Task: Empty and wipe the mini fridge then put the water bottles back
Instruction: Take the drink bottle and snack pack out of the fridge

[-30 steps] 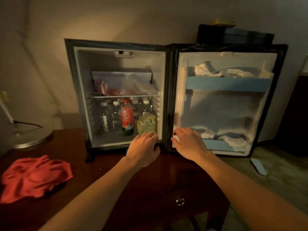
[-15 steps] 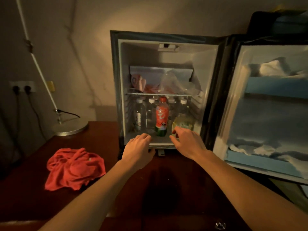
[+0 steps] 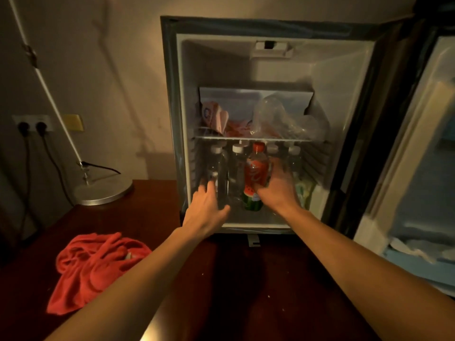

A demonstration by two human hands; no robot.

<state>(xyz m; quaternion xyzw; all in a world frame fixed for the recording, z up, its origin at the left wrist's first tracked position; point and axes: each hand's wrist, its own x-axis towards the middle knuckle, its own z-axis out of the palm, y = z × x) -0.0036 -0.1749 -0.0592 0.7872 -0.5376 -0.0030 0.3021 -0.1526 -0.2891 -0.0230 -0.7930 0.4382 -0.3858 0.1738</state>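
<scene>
Both hands inside mini fridge [image 3: 246, 52], door open for emptying. Left hand [image 3: 205, 206] closing round clear water bottle [image 3: 219, 173]; right hand [image 3: 279, 188] wrapping red soda bottle [image 3: 256, 173]. Grip closure blurred, cannot tell. Red cloth [image 3: 96, 264] left of fridge on counter [image 3: 270, 291], presumably staged for wiping.

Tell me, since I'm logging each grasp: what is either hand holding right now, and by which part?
The right hand wraps the red-capped watermelon drink bottle around its middle. The left hand reaches a clear water bottle; grip unclear.

No legible text on any label.
</scene>
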